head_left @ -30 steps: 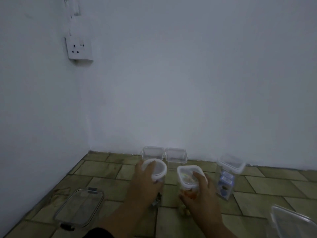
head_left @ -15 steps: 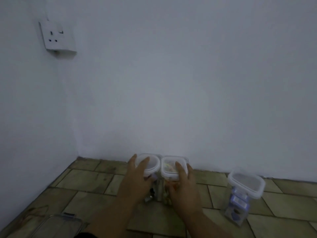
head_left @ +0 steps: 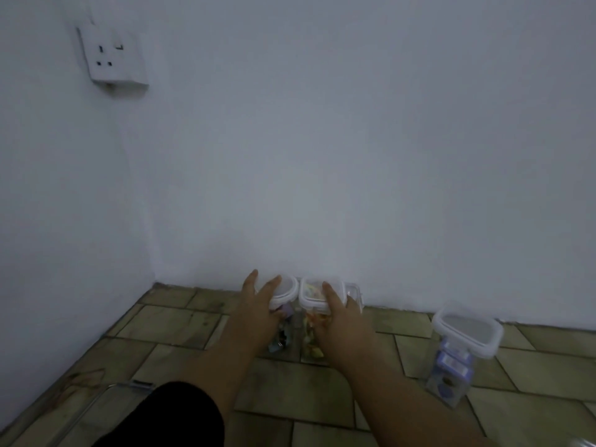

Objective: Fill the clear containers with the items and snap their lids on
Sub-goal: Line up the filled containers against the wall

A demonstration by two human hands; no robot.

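Two hands flank a pair of filled jars at the foot of the wall [head_left: 322, 188]: your left hand [head_left: 258, 306] lies straight-fingered against the round-lidded container [head_left: 285, 290], and your right hand [head_left: 342, 314] wraps the square-lidded container [head_left: 314, 293] touching it. Both lids sit on, though the dim view hides whether their clips are locked. The step looks like seating this pair, so next press each clip home, then check the tall container [head_left: 464, 345] standing well apart.
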